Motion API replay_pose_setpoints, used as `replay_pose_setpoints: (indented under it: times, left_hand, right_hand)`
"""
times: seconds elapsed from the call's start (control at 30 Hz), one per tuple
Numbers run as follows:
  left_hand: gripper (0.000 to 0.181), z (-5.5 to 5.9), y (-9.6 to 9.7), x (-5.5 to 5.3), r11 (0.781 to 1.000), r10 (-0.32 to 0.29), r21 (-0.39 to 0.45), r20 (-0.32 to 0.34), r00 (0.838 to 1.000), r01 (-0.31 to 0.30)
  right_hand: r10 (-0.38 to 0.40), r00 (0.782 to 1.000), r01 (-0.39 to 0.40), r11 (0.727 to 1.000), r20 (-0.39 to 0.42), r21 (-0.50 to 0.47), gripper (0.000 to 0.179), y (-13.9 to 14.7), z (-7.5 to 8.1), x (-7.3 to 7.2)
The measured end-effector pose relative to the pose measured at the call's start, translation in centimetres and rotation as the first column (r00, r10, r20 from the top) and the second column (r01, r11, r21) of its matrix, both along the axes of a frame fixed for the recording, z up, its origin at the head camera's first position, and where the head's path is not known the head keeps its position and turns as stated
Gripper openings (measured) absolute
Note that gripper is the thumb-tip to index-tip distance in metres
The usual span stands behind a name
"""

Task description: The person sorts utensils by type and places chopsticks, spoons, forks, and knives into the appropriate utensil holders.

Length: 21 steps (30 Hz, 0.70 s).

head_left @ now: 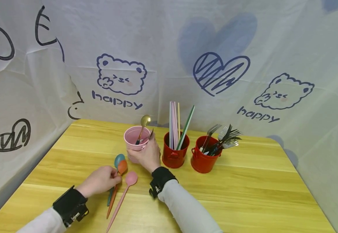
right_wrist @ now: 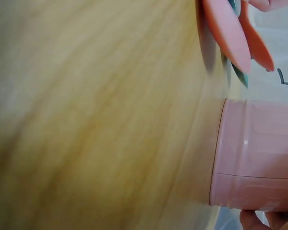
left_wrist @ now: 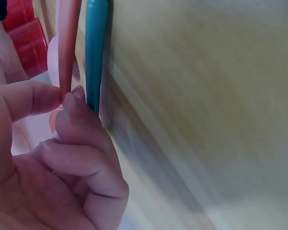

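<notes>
My left hand [head_left: 102, 179] pinches the handle of an orange spoon [head_left: 122, 166] between thumb and fingertips, as the left wrist view shows. Beside it lies a teal spoon [head_left: 119, 159], its handle [left_wrist: 97, 52] passing close to the same fingers and its bowl partly covered by the orange one. To the right, a pink spoon [head_left: 131, 178] rests on the table, handle towards me. My right hand [head_left: 149, 154] grips the right side of a pink bucket [head_left: 132, 132]. A gold-bowled spoon [head_left: 145, 120] with a dark handle leans inside that bucket; the bucket's lower contents are hidden.
A red bucket [head_left: 174, 160] holding several upright chopsticks [head_left: 174, 126] stands right of the pink one. Farther right, another red bucket [head_left: 202, 165] holds several forks [head_left: 225, 136]. Behind the wooden table [head_left: 244, 194] hangs a pale cloth [head_left: 169, 81] with drawings.
</notes>
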<state>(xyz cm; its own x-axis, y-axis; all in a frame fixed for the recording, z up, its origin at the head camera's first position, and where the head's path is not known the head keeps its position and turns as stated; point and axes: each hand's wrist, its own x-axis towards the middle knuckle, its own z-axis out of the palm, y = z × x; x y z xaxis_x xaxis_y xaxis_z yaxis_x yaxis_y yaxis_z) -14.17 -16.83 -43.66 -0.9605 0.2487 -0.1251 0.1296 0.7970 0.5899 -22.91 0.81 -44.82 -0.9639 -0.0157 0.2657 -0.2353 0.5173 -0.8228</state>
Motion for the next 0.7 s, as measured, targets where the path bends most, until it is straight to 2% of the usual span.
replay_pose_setpoints:
  times: [0.13, 0.4, 0.6, 0.7]
  left_hand:
    - [0.03, 0.2, -0.6, 0.1, 0.999, 0.009, 0.045, -0.002, 1.0, -0.009]
    - [0.02, 1.2, -1.4, -0.2, 0.99, 0.072, 0.123, -0.029, 0.997, -0.068]
    - [0.018, 2.1, -1.6, -0.7, 0.988, 0.109, 0.122, -0.106, 0.988, -0.096]
    - [0.017, 2.5, -1.7, -0.9, 0.988, 0.126, 0.112, -0.164, 0.978, -0.109]
  right_hand:
    - [-0.001, 1.0, 0.001, 1.0, -0.008, 0.004, 0.095, 0.1, 0.0, 0.0]
    - [0.002, 1.0, -0.002, 1.0, -0.017, -0.006, 0.093, 0.1, -0.1, -0.1]
    - [0.006, 1.0, -0.006, 1.0, -0.013, -0.007, 0.092, 0.2, -0.2, -0.2]
    - [0.006, 1.0, -0.006, 1.0, -0.018, -0.005, 0.092, 0.1, -0.3, -0.2]
